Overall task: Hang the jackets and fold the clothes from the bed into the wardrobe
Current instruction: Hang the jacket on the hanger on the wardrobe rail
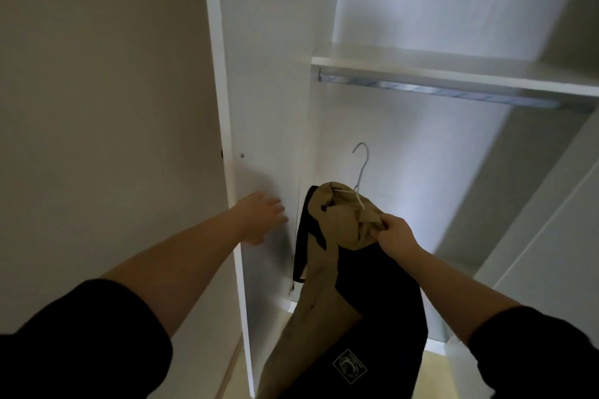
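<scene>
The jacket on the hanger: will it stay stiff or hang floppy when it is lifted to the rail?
Probably floppy: the jacket droops in folds below the right hand. It may slide, since it sits bunched on the thin hanger.

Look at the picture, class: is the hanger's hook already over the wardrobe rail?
No: the hanger hook sits well below the rail, with the jacket held up by the right hand.
</scene>
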A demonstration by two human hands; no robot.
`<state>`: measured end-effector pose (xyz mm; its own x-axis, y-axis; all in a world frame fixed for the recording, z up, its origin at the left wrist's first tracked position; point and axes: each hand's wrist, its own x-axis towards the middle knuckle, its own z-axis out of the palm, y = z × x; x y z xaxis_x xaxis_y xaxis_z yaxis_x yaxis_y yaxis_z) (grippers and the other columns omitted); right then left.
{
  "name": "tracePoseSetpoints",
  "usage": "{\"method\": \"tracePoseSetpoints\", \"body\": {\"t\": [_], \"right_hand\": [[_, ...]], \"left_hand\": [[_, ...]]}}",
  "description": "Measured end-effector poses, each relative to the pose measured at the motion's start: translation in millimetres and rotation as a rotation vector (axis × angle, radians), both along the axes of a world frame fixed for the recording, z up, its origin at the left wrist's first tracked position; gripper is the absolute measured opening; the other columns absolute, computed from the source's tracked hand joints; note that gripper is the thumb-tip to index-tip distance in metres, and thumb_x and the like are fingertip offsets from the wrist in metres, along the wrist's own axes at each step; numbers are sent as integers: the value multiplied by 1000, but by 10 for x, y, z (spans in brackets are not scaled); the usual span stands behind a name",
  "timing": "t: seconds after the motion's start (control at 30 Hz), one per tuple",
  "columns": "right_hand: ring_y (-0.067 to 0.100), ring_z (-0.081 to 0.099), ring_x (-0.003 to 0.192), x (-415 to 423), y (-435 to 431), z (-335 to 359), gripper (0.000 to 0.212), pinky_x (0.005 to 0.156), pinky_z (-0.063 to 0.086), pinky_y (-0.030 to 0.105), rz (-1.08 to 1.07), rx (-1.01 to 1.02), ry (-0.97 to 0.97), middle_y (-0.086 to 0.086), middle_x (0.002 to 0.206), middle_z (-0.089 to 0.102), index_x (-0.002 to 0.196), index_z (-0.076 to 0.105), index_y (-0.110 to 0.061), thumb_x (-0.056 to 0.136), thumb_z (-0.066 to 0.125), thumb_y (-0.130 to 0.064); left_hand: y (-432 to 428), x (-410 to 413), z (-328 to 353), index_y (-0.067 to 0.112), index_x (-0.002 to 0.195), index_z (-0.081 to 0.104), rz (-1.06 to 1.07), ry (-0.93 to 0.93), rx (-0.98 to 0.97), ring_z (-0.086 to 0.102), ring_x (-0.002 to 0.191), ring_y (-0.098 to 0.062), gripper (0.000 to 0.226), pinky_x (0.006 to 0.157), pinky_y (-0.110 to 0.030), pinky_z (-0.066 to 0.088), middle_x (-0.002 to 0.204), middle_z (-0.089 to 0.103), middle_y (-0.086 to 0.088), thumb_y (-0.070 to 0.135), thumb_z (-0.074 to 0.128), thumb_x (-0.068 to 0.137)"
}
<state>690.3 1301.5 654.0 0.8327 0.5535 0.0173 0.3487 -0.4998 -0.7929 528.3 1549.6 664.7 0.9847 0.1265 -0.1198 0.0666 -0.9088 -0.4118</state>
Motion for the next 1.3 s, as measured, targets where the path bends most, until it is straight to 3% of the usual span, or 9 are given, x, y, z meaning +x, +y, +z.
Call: {"method": "tracePoseSetpoints", "body": {"t": [0.2, 0.37, 0.43, 0.6, 0.8, 1.0, 1.13, 1.23, 1.3], "right_hand": [[11, 62, 76, 167, -433, 272, 21, 67, 48, 14, 170, 71, 75, 3, 82, 68, 85, 70, -9, 86, 57, 8], [1, 60, 69, 307, -645, 495, 21, 64, 47, 8, 208, 37, 14, 0, 79, 67, 86, 71, -6, 84, 58, 10], [2, 60, 71, 408, -791, 545, 22, 67, 47, 12, 203, 6, -30, 0, 78, 67, 85, 71, -8, 83, 59, 10], [-4, 62, 69, 702, -1153, 641, 32, 64, 46, 8, 176, -32, -73, -8, 74, 68, 78, 72, -21, 83, 60, 9], [23, 63, 85, 1130, -1386, 790, 16, 80, 50, 32, 41, -28, -151, 8, 84, 69, 84, 72, -10, 88, 59, 0], [26, 63, 87, 1535, -1326, 812, 20, 80, 52, 38, -33, 52, -282, 5, 85, 67, 96, 67, -12, 88, 56, 3], [19, 62, 81, 1926, -1377, 744, 67, 74, 45, 27, -108, -70, -418, 0, 88, 65, 143, 32, -28, 87, 53, 2], [27, 61, 97, 2228, -1390, 721, 41, 76, 43, 29, -66, -350, -423, 5, 103, 62, 120, 51, -24, 86, 51, -1], [23, 56, 109, 2344, -1312, 781, 41, 84, 40, 26, 18, -290, -315, 5, 114, 58, 121, 53, -20, 84, 55, -2]], "left_hand": [[-105, 443, 226, 18, 153, 8, 183, -190, -493, 8, 147, -25, 74, 118, -43, 13, 160, 12, -5, 43, 48, 96], [-306, 859, 320, 7, 123, 48, 133, -241, -633, 50, 114, -32, 33, 94, -39, 39, 125, 53, -15, 31, 40, 101], [-349, 979, 365, 4, 110, 54, 99, -169, -704, 54, 102, -29, 33, 82, -33, 38, 109, 57, -13, 33, 41, 101], [-641, 1250, 404, 14, 108, 57, 24, 23, -780, 48, 98, -15, 25, 83, -25, 34, 105, 51, 1, 33, 43, 101], [-1175, 1686, 405, 3, 100, 64, -97, -253, -1090, 56, 92, -16, 21, 80, -22, 40, 104, 64, -11, 17, 48, 99], [-1262, 2171, 595, 28, 62, 41, -135, -550, -967, 48, 68, -11, 38, 62, -27, 32, 69, 52, 5, 20, 47, 99], [-1134, 2435, 693, 25, 62, 34, -146, -719, -835, 43, 61, -12, 40, 57, -27, 29, 60, 43, 10, 8, 45, 97], [-1120, 2639, 674, 16, 70, 44, -162, -766, -809, 46, 63, -16, 28, 59, -29, 33, 65, 49, 1, 4, 44, 95], [-1100, 2752, 591, 14, 72, 46, -175, -774, -799, 46, 65, -16, 25, 61, -28, 31, 68, 49, -1, 2, 44, 95]]}}
